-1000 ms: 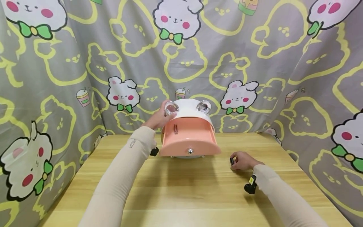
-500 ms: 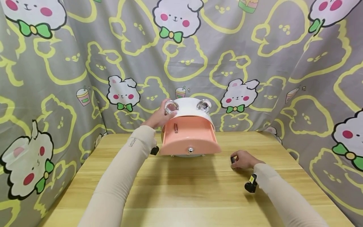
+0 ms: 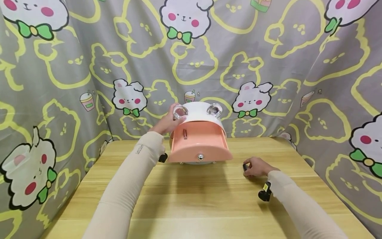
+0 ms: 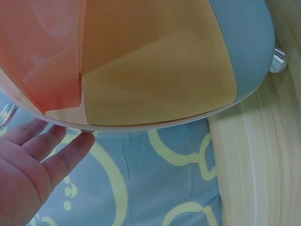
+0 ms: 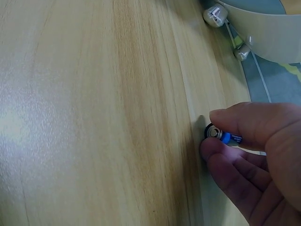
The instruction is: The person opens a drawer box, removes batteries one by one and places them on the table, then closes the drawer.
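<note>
A white, rounded drawer box (image 3: 195, 113) with clear ear-shaped handles stands at the far middle of the table. Its pink drawer (image 3: 203, 136) is pulled out, and a small dark reddish stick (image 3: 185, 133) lies inside. My left hand (image 3: 168, 122) holds the box's upper left side, thumb in front by the ear; in the left wrist view its fingers (image 4: 70, 150) touch the rim. To the right of the box, my right hand (image 3: 257, 167) pinches a small battery (image 5: 223, 135) with a blue and black wrapper between thumb and fingers, low over the tabletop.
The wooden table (image 3: 191, 205) stretches in front of the box. Patterned grey curtains (image 3: 197, 69) hang behind and on both sides. A silver knob (image 3: 200, 157) sits on the drawer front, and silver feet (image 5: 216, 15) raise the box.
Little differs. My right hand stays by the same spot with the battery, shifted very slightly. The left hand and the drawer box keep their places.
</note>
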Tool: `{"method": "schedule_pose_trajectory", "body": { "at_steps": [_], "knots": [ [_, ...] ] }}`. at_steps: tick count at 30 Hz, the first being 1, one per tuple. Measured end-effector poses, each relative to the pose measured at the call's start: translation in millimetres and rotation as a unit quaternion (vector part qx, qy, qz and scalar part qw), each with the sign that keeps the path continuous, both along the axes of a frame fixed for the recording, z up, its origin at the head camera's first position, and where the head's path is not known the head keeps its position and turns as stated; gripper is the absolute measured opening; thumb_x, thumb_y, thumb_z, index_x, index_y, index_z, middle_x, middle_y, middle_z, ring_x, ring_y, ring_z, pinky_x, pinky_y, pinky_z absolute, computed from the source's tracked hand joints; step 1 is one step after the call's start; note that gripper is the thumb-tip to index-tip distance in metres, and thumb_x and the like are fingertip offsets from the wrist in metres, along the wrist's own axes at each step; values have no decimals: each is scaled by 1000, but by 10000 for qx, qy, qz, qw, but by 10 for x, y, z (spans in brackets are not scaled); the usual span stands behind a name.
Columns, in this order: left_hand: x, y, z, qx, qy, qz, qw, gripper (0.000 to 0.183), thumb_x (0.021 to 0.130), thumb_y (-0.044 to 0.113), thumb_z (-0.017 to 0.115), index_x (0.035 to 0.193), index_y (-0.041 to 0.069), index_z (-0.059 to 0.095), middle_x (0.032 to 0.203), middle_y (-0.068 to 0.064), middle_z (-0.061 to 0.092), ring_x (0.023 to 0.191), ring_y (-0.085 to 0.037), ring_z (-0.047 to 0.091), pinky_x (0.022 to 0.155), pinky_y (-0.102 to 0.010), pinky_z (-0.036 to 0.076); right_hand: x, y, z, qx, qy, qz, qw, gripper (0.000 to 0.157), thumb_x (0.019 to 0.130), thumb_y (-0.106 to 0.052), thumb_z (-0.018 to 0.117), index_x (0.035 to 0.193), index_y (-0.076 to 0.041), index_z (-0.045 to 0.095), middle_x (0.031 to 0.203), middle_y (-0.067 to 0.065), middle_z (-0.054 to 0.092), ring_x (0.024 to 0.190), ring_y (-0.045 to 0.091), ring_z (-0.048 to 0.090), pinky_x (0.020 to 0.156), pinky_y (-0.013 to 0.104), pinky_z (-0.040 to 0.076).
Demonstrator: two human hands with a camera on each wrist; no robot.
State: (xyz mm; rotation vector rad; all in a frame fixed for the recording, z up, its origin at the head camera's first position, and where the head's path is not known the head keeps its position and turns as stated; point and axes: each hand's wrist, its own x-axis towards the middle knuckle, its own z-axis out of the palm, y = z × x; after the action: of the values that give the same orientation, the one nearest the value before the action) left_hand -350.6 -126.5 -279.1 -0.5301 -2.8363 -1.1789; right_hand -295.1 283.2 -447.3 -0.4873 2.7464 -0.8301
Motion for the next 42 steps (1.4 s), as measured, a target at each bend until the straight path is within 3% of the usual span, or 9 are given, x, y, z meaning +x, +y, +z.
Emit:
{"method": "schedule_pose_trajectory", "body": {
  "at_steps": [14, 21, 27, 37, 42],
  "knots": [
    [-17, -2, -5, -69, 150, -90, 9998, 82, 94, 50, 56, 152, 28, 3, 131, -30, 49, 116, -43, 52, 101, -54, 38, 0, 13, 25, 68, 25, 91, 9999, 56, 81, -14, 76, 123, 16, 54, 73, 2, 65, 59, 14, 61, 58, 29, 49],
    [-11, -4, -5, 6, 161, -163, 9997, 82, 94, 49, 56, 152, 28, 3, 129, -29, 50, 115, -41, 53, 101, -53, 38, 23, 41, 112, 27, -106, 299, 9995, 62, 84, -14, 72, 126, 22, 45, 73, 1, 66, 61, 13, 63, 59, 28, 51],
    [-10, -5, 1, 26, 144, -146, 9998, 81, 94, 49, 56, 152, 27, 4, 130, -30, 50, 117, -42, 52, 101, -54, 37, -21, 74, 211, -45, -141, 41, 9999, 59, 84, -10, 72, 128, 19, 46, 75, 3, 67, 64, 18, 64, 60, 31, 52],
    [-19, 0, -5, -5, 120, -66, 9999, 82, 93, 51, 56, 152, 30, 4, 133, -29, 48, 118, -43, 50, 102, -55, 37, -113, -20, 578, -199, 141, 7, 9997, 50, 91, -10, 67, 131, 13, 47, 85, 13, 67, 72, 30, 67, 63, 34, 54],
    [-16, -4, -4, -15, 115, -57, 9999, 81, 94, 52, 56, 152, 31, 4, 133, -30, 48, 118, -43, 50, 102, -55, 36, -117, -140, 893, -235, 442, 93, 9987, 40, 93, -13, 64, 124, 9, 51, 85, 15, 64, 68, 22, 64, 62, 34, 53]
  ]
}}
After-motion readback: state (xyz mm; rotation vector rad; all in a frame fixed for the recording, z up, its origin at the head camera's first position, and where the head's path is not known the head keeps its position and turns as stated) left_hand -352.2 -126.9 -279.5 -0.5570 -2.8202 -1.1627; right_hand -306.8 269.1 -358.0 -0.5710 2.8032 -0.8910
